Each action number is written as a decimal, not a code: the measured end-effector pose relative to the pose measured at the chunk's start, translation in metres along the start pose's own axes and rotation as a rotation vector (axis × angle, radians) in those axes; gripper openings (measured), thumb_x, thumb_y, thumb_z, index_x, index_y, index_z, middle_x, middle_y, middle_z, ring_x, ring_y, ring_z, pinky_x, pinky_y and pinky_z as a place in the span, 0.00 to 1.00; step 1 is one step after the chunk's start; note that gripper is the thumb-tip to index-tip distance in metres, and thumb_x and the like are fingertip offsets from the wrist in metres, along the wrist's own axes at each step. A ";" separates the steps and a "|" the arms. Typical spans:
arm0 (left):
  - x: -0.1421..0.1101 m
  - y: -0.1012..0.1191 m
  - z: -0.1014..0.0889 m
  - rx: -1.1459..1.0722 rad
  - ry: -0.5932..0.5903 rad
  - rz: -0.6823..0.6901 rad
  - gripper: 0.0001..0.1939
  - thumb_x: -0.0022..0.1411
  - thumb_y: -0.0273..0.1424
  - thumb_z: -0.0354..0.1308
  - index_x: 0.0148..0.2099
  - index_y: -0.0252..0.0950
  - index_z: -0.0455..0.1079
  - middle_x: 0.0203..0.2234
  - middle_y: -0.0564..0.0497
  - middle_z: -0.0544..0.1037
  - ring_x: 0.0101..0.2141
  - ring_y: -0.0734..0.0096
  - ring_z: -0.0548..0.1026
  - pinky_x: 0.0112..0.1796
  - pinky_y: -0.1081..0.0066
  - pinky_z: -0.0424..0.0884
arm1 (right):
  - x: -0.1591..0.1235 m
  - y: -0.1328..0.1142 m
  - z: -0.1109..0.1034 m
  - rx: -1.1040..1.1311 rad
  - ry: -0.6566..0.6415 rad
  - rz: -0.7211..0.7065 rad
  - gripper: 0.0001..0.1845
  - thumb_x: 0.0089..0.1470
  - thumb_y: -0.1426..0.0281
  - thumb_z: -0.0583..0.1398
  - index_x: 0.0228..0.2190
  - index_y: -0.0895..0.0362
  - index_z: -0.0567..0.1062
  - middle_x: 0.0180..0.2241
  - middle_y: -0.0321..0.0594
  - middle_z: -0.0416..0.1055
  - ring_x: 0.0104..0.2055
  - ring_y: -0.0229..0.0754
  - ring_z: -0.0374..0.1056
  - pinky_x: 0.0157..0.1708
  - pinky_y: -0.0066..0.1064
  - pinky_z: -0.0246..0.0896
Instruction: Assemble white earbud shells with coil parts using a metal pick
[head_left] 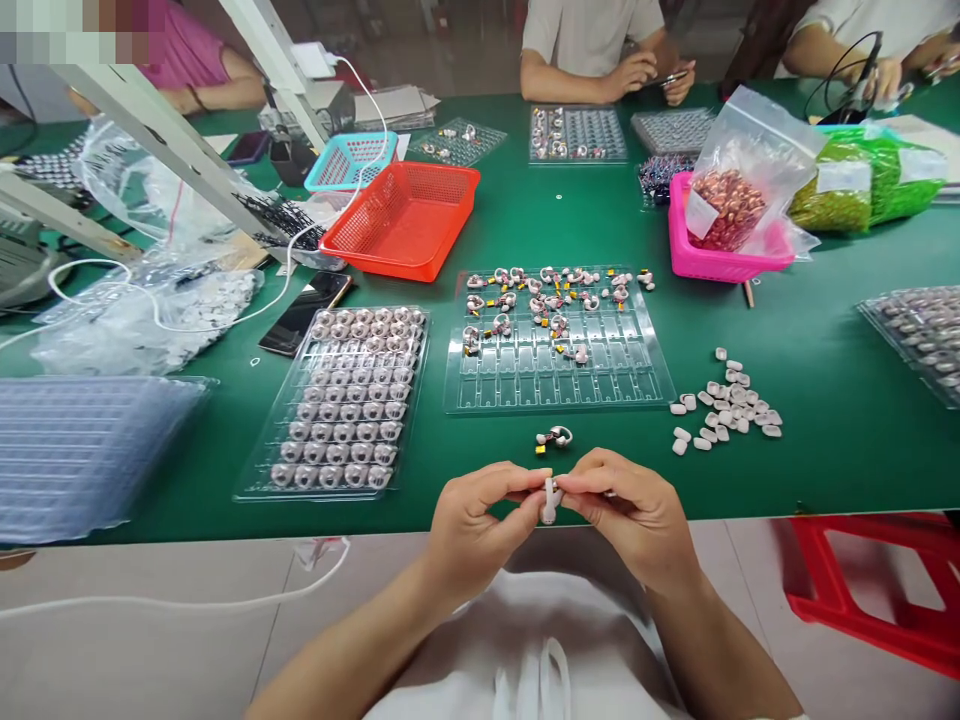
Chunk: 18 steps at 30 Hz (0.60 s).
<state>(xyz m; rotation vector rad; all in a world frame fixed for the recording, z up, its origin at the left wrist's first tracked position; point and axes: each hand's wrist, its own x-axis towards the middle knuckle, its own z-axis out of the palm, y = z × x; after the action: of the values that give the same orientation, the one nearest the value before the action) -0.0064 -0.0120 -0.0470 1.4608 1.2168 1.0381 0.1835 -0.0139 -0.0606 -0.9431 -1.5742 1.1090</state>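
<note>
My left hand (480, 520) and my right hand (634, 510) meet at the near edge of the green table (825, 400). Both pinch one small white part (550, 500) between their fingertips. Just beyond them lies a small wired coil piece (553, 437) on the mat. Farther out sits a clear tray (559, 345) with several wired coil pieces in its far rows. To its left lies a clear tray of round coils (345, 400). A loose heap of small white caps (726, 405) lies to the right.
A red basket (405, 220), a teal basket (351, 160) and a pink basket (720, 255) with a bag of copper parts stand farther back. A phone (306, 312) lies by the coil tray. Stacked clear trays (82, 450) sit at left. Other people work across the table.
</note>
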 end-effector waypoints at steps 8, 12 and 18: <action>-0.002 0.004 0.002 0.238 0.043 0.272 0.05 0.59 0.22 0.62 0.38 0.29 0.78 0.26 0.50 0.81 0.29 0.80 0.77 0.34 0.82 0.73 | -0.005 0.000 -0.002 -0.065 0.004 -0.036 0.16 0.57 0.82 0.63 0.44 0.52 0.79 0.35 0.37 0.73 0.33 0.32 0.69 0.28 0.23 0.63; -0.002 0.004 0.003 0.255 0.059 0.254 0.05 0.59 0.22 0.62 0.38 0.28 0.78 0.26 0.50 0.81 0.28 0.80 0.77 0.32 0.82 0.72 | -0.006 0.000 -0.002 -0.074 0.008 -0.049 0.19 0.56 0.83 0.63 0.45 0.51 0.78 0.36 0.36 0.73 0.34 0.32 0.70 0.29 0.22 0.64; -0.003 0.003 0.003 0.228 0.031 0.245 0.05 0.59 0.22 0.62 0.38 0.28 0.78 0.27 0.50 0.81 0.28 0.80 0.77 0.32 0.81 0.73 | -0.003 -0.002 -0.003 -0.075 0.006 -0.058 0.15 0.57 0.82 0.63 0.43 0.54 0.79 0.34 0.38 0.74 0.34 0.34 0.70 0.29 0.24 0.64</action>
<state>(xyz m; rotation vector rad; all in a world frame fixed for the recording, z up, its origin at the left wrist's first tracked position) -0.0032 -0.0152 -0.0452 1.8119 1.2312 1.1155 0.1867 -0.0169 -0.0597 -0.9436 -1.6379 1.0116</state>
